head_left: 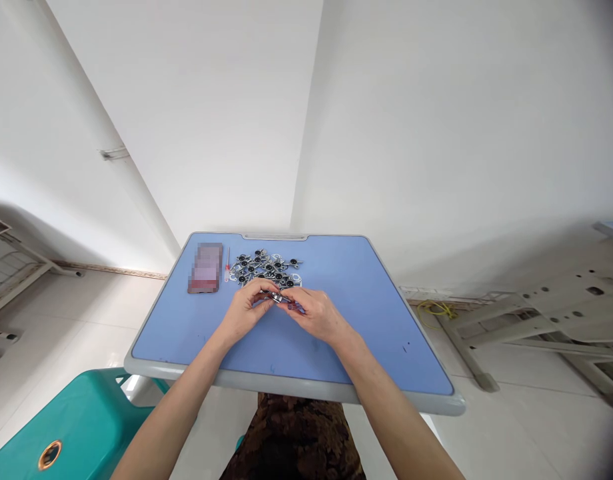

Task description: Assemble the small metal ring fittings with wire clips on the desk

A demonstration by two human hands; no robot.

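Between my hands, just above the blue desktop (306,347), is a small shiny metal piece (278,298); its exact kind is too small to tell. My left hand (247,308) pinches it from the left with thumb and fingers. From the right, the curled fingers of my right hand (312,310) close on the same piece. Right behind my fingertips lies a loose pile of small metal parts with round black discs (269,267). The hands partly cover the near edge of this pile.
Left of the pile lies a small screwdriver (227,265) with a reddish clear handle, beside a blurred-out phone-like rectangle (206,268). A green plastic stool (81,420) stands at the lower left. White wall (246,120) rises behind the desk. Another desk's frame (551,313) stands at right.
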